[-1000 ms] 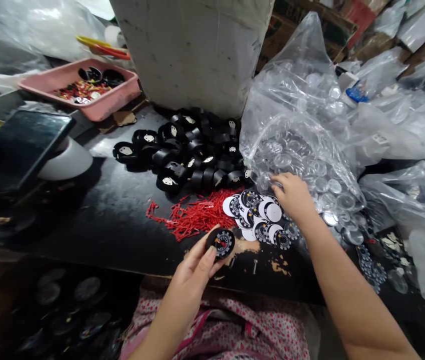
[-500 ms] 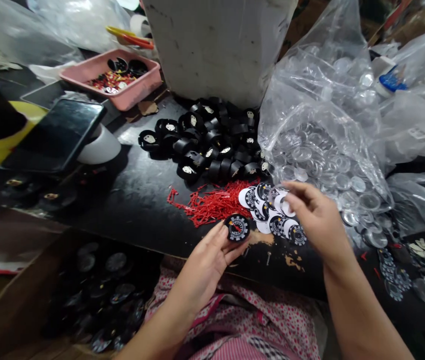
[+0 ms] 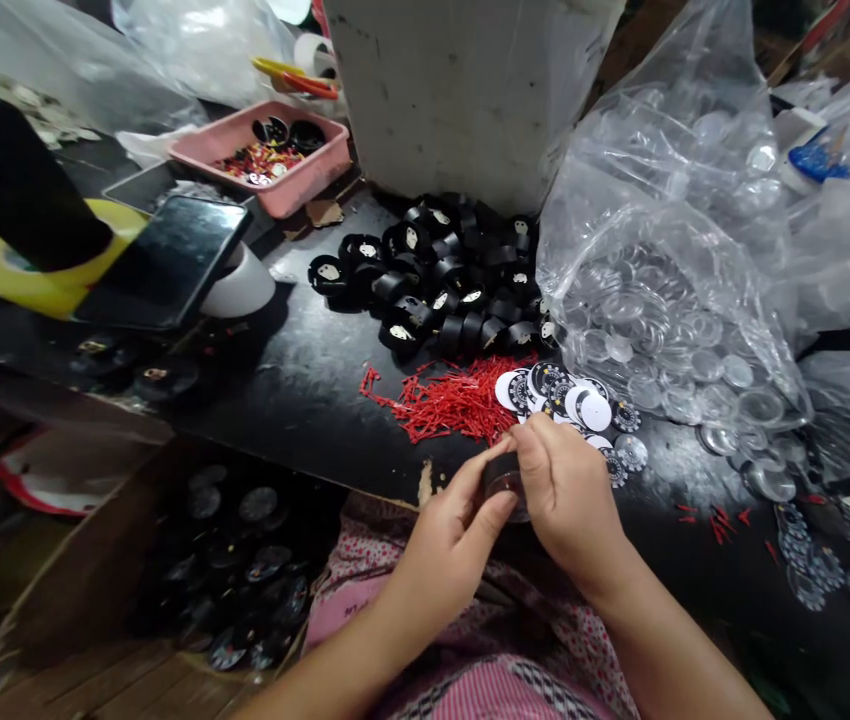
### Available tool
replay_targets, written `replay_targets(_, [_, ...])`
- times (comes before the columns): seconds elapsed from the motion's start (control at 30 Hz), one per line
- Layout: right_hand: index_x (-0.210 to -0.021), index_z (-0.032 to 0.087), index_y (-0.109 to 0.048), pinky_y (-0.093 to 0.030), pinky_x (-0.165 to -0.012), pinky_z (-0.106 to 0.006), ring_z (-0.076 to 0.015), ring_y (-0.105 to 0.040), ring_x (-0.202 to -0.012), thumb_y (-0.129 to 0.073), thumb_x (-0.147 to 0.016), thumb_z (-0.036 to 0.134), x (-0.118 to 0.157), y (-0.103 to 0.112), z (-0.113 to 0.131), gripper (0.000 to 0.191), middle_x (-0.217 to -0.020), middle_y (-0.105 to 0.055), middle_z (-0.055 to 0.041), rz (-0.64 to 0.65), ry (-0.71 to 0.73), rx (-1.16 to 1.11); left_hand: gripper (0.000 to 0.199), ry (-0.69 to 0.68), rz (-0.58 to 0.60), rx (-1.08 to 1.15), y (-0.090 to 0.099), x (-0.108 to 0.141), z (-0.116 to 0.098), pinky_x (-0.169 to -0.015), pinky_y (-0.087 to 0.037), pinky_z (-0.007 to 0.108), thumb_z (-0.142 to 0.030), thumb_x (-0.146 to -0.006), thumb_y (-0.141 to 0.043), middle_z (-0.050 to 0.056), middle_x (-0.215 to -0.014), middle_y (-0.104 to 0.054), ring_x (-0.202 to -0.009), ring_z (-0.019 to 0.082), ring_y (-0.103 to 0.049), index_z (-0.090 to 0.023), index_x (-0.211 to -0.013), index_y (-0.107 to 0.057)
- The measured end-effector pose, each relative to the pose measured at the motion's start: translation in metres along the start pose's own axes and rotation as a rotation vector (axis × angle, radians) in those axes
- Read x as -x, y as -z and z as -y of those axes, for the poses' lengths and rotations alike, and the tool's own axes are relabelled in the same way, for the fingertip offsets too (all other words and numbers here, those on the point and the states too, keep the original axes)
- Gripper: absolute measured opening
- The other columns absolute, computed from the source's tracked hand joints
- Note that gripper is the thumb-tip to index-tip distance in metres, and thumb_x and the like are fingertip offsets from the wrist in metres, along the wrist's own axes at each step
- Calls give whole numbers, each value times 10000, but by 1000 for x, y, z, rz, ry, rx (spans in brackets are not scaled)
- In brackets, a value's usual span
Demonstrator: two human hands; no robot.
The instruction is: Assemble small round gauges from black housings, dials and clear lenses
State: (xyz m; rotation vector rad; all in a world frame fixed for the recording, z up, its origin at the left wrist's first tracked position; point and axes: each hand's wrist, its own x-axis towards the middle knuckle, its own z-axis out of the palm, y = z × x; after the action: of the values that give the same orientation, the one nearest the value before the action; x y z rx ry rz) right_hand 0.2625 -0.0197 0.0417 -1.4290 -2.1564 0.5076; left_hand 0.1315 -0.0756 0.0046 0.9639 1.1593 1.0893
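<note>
My left hand is wrapped round a small round black case, which is tilted on its edge near the table's front. My right hand presses against the same case from the right, its fingers bent over the rim. A clear edge shows below the case between the hands. Just beyond them lie printed black and white dial discs in a loose pile. Left of the discs is a heap of thin red pointers. Several black round cases are piled behind the pointers.
An open plastic bag spills clear round covers on the right. A pink tray of small parts stands back left, near a phone and yellow tape. A box of finished-looking dials sits low left.
My right hand has moved from the dial pile to the case in my left hand. The case has tipped, so its dial face no longer shows. The view has shifted slightly.
</note>
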Motion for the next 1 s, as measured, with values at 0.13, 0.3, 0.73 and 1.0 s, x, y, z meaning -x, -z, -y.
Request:
replay_targets(0.13, [-698, 220, -497, -366, -604, -288, -146, -509, -594, -287, -1037, 341, 3, -6, 4, 417, -628, -541, 2, -58, 52, -61, 388, -86, -13, -79, -3, 7, -9, -1120, -389, 430, -316, -940, -549, 35, -1366, -643, -1298, 249, -558, -295, -1325, -594])
replay_targets(0.3, [-776, 233, -619, -411, -586, -284, -166, -579, -601, -417, -990, 488, 2, -5, -7, 390, -661, -626, -2, 118, -7, -232, 432, -113, 8, -171, 26, 17, -12, -1029, -468, 403, -322, -919, -567, 60, -1317, -672, -1169, 251, -641, -278, -1348, -584])
replay_targets(0.73, [-851, 218, -651, -471, -661, -290, -173, -648, -735, -455, -990, 331, -1, -19, -11, 265, -783, -701, -15, 248, -39, -373, 361, -208, -506, -657, 161, 4, -27, -1117, -372, 368, -390, -899, -576, 50, -1287, -691, -1239, 265, -594, -287, -1236, -652])
replay_targets(1.0, [-792, 218, -626, -473, -657, -290, -164, -623, -676, -445, -973, 273, 2, -37, -22, 262, -724, -682, -14, -17, 72, -346, 296, -433, -85, -1083, 82, -241, -134, -1083, -413, 440, -299, -984, -480, 75, -1320, -637, -1232, 236, -569, -208, -1224, -628])
